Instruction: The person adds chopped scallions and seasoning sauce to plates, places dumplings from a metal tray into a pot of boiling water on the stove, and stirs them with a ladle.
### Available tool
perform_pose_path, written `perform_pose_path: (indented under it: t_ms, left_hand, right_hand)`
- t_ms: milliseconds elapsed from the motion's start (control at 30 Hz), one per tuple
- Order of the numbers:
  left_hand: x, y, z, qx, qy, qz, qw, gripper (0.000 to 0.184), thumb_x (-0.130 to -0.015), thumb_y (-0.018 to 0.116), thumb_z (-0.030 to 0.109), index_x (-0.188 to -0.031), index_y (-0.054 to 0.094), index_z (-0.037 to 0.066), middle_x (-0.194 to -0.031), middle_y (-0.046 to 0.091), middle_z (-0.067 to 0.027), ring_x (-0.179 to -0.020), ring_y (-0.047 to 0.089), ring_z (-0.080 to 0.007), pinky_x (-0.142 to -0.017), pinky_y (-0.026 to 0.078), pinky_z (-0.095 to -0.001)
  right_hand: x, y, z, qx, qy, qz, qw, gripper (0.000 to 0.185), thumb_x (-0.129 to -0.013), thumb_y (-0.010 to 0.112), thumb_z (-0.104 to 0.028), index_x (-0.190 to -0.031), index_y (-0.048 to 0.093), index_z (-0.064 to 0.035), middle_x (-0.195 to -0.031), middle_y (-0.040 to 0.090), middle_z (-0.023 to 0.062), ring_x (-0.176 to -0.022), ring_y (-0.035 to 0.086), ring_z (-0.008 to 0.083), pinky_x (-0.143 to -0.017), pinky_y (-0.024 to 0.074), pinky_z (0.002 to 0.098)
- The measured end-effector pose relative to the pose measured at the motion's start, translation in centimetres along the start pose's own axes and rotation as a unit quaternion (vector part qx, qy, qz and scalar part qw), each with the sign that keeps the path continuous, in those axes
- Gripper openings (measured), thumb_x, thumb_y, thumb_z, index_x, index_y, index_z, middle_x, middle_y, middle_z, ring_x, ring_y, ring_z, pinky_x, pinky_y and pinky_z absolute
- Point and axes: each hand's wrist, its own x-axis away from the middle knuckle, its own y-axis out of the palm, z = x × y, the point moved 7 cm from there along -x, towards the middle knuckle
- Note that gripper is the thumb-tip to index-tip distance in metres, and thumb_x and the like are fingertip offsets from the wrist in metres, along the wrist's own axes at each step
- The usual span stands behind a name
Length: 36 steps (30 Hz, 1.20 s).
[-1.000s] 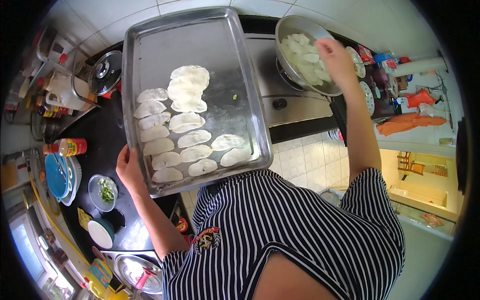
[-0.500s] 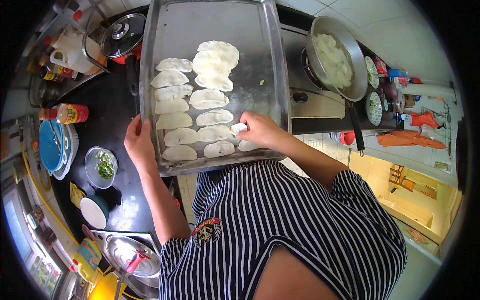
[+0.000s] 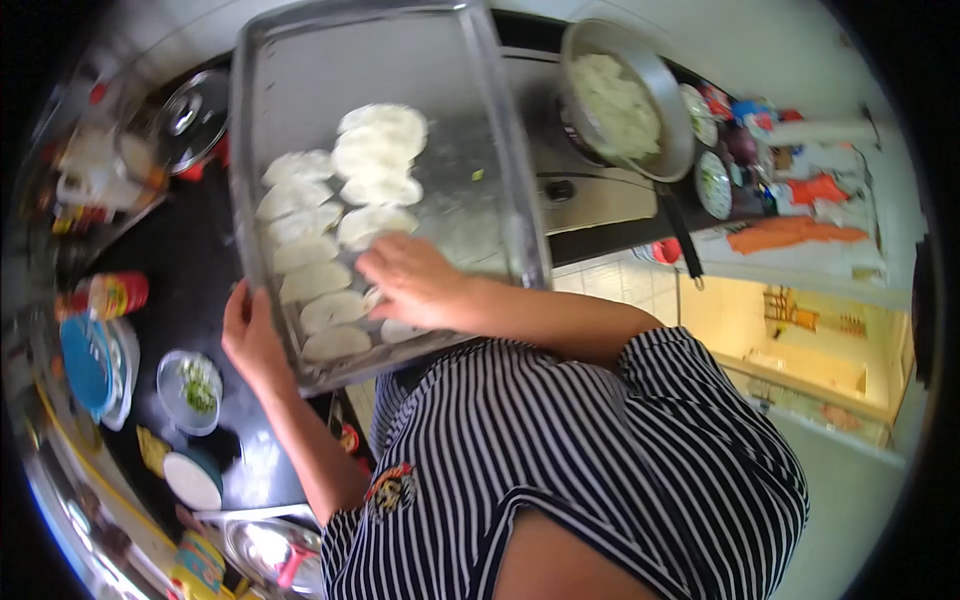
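Several pale dumplings (image 3: 308, 283) lie in columns on a large metal tray (image 3: 470, 120), with an overlapping pile of them near its middle. My left hand (image 3: 250, 330) grips the tray's left edge near the lower corner. Over the lower middle of the tray is my right hand (image 3: 410, 280), blurred, its fingers bent down at the dumplings; part of a pale dumpling shows by the fingertips. At the upper right, a metal pan (image 3: 675, 120) with a black handle holds a heap of dumplings on the stove.
Left of the tray, the dark counter (image 3: 200, 270) bears a bowl of chopped greens (image 3: 198, 390), a red-labelled jar (image 3: 118, 295) and blue basins (image 3: 88, 365). A lidded pot (image 3: 195, 120) stands at the upper left. Small plates (image 3: 713, 185) sit right of the pan.
My right hand went from the pan to the tray's lower right, and now sits further left on the tray. Two dumplings on the tray's right side are gone. My left hand keeps its hold.
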Motion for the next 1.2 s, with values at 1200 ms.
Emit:
perform_pose_path:
  t_ms: [1200]
  left_hand:
    - [-0.4, 0.8, -0.2, 0.060, -0.010, -0.012, 0.998, 0.031, -0.094, 0.063, 0.012, -0.120, 0.062, -0.005, -0.103, 0.068, -0.0064, -0.088, 0.060, -0.0112, -0.080, 0.048, -0.0249]
  right_hand:
    - [10.4, -26.9, 38.5, 0.220, 0.463, 0.138, 0.847, 0.023, -0.086, 0.056, -0.016, -0.098, 0.073, -0.0051, -0.103, 0.070, 0.0172, -0.095, 0.067, 0.0364, -0.082, 0.0527, 0.0442]
